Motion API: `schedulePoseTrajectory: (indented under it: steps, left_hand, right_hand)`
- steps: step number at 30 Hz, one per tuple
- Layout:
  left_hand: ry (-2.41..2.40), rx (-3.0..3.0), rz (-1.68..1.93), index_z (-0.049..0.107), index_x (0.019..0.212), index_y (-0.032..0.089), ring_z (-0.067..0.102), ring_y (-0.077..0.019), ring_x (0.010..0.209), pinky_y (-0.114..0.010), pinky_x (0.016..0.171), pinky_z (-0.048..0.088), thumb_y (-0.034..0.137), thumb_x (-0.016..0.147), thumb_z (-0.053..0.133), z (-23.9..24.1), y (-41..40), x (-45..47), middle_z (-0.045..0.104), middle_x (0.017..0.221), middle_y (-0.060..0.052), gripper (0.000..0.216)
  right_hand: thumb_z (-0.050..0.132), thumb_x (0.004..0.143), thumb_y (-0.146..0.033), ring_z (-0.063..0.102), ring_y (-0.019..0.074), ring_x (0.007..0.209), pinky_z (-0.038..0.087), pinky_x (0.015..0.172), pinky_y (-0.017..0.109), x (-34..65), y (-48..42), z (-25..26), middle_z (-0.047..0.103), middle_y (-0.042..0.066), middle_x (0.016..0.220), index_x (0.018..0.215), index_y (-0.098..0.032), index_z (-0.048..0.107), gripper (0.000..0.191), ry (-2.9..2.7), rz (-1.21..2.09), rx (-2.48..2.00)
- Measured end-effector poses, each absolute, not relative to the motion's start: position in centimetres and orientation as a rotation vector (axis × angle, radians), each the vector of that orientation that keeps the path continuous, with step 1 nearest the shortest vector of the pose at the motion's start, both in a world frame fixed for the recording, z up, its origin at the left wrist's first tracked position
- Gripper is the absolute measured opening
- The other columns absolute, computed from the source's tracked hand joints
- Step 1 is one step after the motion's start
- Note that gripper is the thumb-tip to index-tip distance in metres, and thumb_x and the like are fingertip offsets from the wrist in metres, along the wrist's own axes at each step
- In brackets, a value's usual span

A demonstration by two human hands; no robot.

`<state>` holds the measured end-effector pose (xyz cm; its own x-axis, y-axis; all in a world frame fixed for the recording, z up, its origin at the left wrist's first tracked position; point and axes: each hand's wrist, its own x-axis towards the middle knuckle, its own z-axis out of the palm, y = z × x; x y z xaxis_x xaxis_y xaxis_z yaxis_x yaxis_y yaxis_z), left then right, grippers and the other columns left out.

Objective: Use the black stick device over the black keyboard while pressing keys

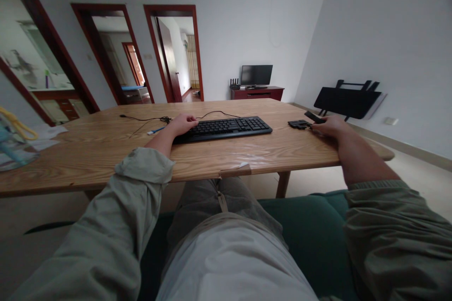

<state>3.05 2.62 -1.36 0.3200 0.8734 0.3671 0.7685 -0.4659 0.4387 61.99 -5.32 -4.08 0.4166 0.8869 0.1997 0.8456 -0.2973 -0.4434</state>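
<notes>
A black keyboard (229,127) lies on the wooden table in front of me. Over its far left end is my left hand (182,123), its fingers curled together and closed on the keyboard there; the exact contact is hidden. Off to the right, my right hand (332,128) is closed on a dark, flat, elongated piece (314,117) that sticks out to the left of the fingers. Small black pieces (298,124) lie in a cluster on the table just left of that hand, too small to name surely.
A thin black cable (141,119) and a blue-and-white connector (155,130) lie left of the keyboard on the table (197,162). Papers (49,136) and a clear container (16,146) are at the left. A peeling strip (235,170) marks the near edge.
</notes>
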Motion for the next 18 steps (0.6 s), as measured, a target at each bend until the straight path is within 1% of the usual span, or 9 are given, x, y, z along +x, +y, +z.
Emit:
schedulePoseTrajectory:
  steps: [3,6,11,16,18]
  left_hand:
    - [1.537,2.405,0.827,0.072,0.085,0.016,0.060,-0.0209,0.073,-0.031,0.067,0.042,0.054,0.074,0.058,-1.38,2.67,3.10,0.069,0.077,-0.006,0.042]
    - [1.540,2.397,0.831,0.072,0.085,0.016,0.060,-0.0212,0.074,-0.031,0.067,0.042,0.054,0.073,0.058,-1.36,2.66,3.13,0.069,0.077,-0.006,0.042]
    - [1.511,2.396,0.841,0.071,0.083,0.016,0.061,-0.0212,0.074,-0.031,0.068,0.043,0.053,0.073,0.058,-1.28,2.57,3.16,0.069,0.076,-0.006,0.041]
    - [1.512,2.395,0.836,0.072,0.084,0.016,0.060,-0.0200,0.073,-0.030,0.070,0.043,0.053,0.073,0.059,-1.23,2.52,3.22,0.070,0.077,-0.005,0.041]
    - [1.522,2.391,0.831,0.072,0.085,0.016,0.060,-0.0200,0.073,-0.030,0.069,0.043,0.054,0.073,0.059,-1.24,2.49,3.23,0.070,0.077,-0.005,0.042]
  right_hand:
    - [0.068,0.075,-0.043,0.063,0.0251,0.070,0.045,0.061,0.034,61.50,-5.29,-3.79,0.068,0.009,0.076,0.111,-0.019,0.070,0.043,-1.347,0.156,-2.321]
    - [0.067,0.077,-0.044,0.063,0.0245,0.071,0.043,0.061,0.033,61.00,-5.50,-3.52,0.068,0.011,0.078,0.114,-0.018,0.069,0.046,-1.333,0.166,-2.334]
    - [0.062,0.081,-0.043,0.061,0.0258,0.085,0.041,0.068,0.032,60.97,-5.52,-3.40,0.068,0.018,0.098,0.114,-0.012,0.070,0.046,-1.324,0.028,-2.327]
    - [0.062,0.081,-0.041,0.060,0.0226,0.075,0.041,0.065,0.031,61.17,-5.17,-3.51,0.068,0.015,0.088,0.118,-0.012,0.068,0.047,-1.262,0.189,-2.330]
    - [0.062,0.080,-0.040,0.059,0.0221,0.073,0.041,0.065,0.031,60.94,-5.24,-3.45,0.067,0.014,0.087,0.117,-0.013,0.069,0.046,-1.258,0.188,-2.339]
